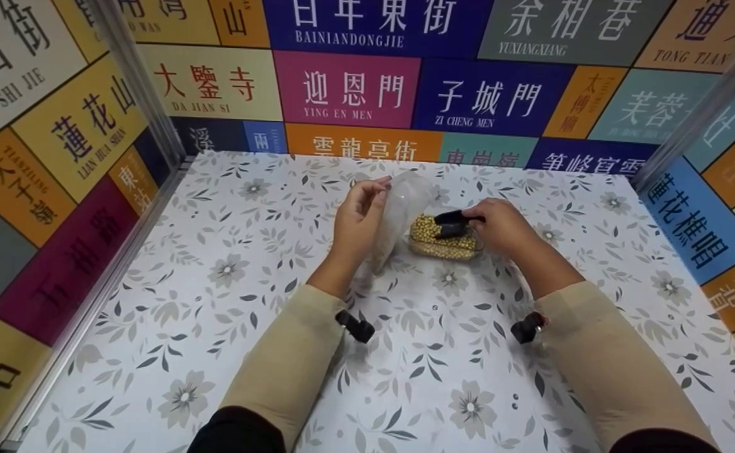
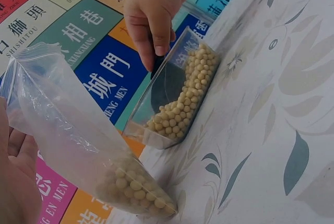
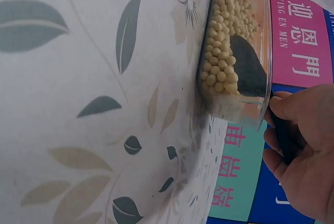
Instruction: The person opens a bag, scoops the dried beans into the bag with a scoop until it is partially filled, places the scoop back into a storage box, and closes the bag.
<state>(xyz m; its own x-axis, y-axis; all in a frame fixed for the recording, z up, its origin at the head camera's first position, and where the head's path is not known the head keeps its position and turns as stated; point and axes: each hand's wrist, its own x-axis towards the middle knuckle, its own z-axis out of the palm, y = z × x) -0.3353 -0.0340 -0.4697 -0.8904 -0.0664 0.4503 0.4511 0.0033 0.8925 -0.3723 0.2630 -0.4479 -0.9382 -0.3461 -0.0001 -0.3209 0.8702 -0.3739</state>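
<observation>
In the head view my left hand (image 1: 358, 217) grips the top of a clear zip bag (image 1: 402, 204), which stands on the table. Round pale beans that look like soybeans (image 2: 135, 187) lie in the bag's bottom corner in the left wrist view. My right hand (image 1: 501, 225) holds a black scoop (image 1: 450, 224) by its handle. The scoop's blade (image 3: 247, 68) dips into a clear rectangular container (image 3: 265, 36) partly filled with the same beans (image 3: 222, 51). This container stands just right of the bag, and part of the blade is hidden among the beans.
A white tablecloth (image 1: 229, 377) with grey flowers and leaves covers the table. Panels of coloured signs (image 1: 348, 88) wall in the back and both sides. Metal posts (image 1: 147, 82) stand at the back corners. Small black clamps (image 1: 356, 326) sit at both wrists.
</observation>
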